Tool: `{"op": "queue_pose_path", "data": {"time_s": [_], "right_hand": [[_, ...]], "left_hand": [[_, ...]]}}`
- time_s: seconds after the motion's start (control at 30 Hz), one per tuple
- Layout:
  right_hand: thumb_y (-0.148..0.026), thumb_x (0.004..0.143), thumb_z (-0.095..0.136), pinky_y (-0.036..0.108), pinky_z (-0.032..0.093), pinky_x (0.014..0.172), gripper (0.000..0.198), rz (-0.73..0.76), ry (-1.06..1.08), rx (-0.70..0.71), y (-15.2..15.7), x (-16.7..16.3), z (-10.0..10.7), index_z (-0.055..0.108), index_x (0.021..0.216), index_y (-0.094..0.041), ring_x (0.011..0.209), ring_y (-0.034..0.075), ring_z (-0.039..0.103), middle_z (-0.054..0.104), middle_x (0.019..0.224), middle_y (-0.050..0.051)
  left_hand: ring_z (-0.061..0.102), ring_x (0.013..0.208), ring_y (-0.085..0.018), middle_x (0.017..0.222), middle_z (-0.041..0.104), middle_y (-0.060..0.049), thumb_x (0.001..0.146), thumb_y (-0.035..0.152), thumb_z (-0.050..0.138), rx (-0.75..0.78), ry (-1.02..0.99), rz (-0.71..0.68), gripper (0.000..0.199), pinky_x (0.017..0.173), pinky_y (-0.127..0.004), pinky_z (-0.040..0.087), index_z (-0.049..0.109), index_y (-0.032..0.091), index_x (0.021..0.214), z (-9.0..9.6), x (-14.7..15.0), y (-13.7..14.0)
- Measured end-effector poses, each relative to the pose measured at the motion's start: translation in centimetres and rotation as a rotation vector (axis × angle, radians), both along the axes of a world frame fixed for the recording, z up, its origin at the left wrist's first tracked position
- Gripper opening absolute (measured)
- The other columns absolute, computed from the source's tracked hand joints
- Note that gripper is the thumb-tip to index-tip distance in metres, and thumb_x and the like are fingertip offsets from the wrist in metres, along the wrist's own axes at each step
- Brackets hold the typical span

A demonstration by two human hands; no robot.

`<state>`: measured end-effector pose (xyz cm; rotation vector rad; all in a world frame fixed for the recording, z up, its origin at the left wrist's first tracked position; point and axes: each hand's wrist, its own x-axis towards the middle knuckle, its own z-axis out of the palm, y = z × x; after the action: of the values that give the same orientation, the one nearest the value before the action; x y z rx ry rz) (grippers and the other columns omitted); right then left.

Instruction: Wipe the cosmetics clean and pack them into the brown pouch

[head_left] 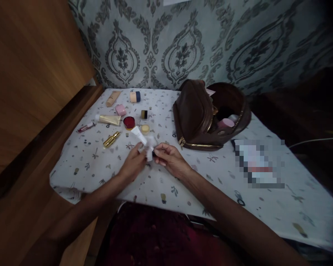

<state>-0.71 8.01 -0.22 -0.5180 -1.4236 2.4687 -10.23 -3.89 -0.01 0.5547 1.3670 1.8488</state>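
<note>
Head view: two hands meet over the patterned tablecloth (199, 181), just in front-left of one open brown bag (199, 118). The left hand (134, 162) and right hand (169, 159) both have fingers closed on one small white tube (149, 149), the right pinching its dark end. The tube is pale, short and partly blurred.

Left of the bag lie ten loose cosmetics: a second white tube (138, 135) beside the hands, one gold bottle (111, 139), one red jar (129, 122), one cream jar (145, 129), one gold tube (109, 119), one pink lip gloss (85, 128), one pink block (120, 109), one beige tube (113, 98), one blue-capped jar (135, 96) and one small dark pot (144, 114). A pink item (225, 123) sits inside the bag.
</note>
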Motion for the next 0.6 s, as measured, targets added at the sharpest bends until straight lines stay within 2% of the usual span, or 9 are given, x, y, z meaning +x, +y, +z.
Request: {"op": "queue_pose_path", "data": {"time_s": [0.1,0.23,0.37,0.43,0.6], "right_hand": [[-0.045,0.061,0.086,0.017,0.027,0.04,0.04,-0.001,0.02,0.083,-0.3,0.0,-0.2,0.058,0.071,-0.018,0.044,0.006,0.05,0.061,0.055,-0.003],[-0.047,0.066,0.082,0.017,0.028,0.039,0.038,0.003,0.006,0.202,-0.3,0.0,-0.6,0.057,0.072,-0.018,0.041,0.006,0.047,0.059,0.053,-0.005],[-0.048,0.064,0.082,0.017,0.031,0.038,0.041,0.021,0.008,0.288,-0.5,0.0,-0.9,0.055,0.073,-0.018,0.042,0.007,0.051,0.058,0.057,-0.006],[-0.048,0.066,0.08,0.017,0.032,0.038,0.04,0.01,0.028,0.318,-0.6,0.0,-0.8,0.054,0.073,-0.018,0.043,0.007,0.052,0.059,0.059,-0.006],[-0.047,0.073,0.073,0.019,0.038,0.043,0.034,-0.071,0.038,0.363,-0.6,0.2,-0.6,0.056,0.078,-0.018,0.049,0.01,0.057,0.062,0.064,-0.003]], "left_hand": [[0.062,0.076,-0.016,0.087,0.068,-0.002,0.083,0.039,0.066,0.036,-0.014,-0.027,0.028,0.07,-0.028,0.051,0.062,0.021,0.104,-0.4,1.4,0.6],[0.056,0.066,-0.011,0.077,0.062,0.002,0.077,0.036,0.07,0.041,-0.041,0.126,0.024,0.062,-0.023,0.046,0.061,0.02,0.092,0.4,-0.5,1.3],[0.055,0.067,-0.008,0.08,0.061,0.003,0.069,0.034,0.075,0.081,-0.047,0.251,0.028,0.061,-0.018,0.044,0.062,0.018,0.089,2.2,-2.2,1.8],[0.053,0.062,-0.007,0.076,0.06,0.004,0.069,0.037,0.076,0.066,-0.041,0.219,0.032,0.056,-0.017,0.041,0.063,0.017,0.091,2.5,-1.8,1.9],[0.051,0.053,-0.009,0.068,0.062,0.002,0.069,0.051,0.078,-0.12,-0.01,-0.046,0.06,0.051,-0.019,0.042,0.063,0.014,0.114,1.0,0.2,1.7]]}}
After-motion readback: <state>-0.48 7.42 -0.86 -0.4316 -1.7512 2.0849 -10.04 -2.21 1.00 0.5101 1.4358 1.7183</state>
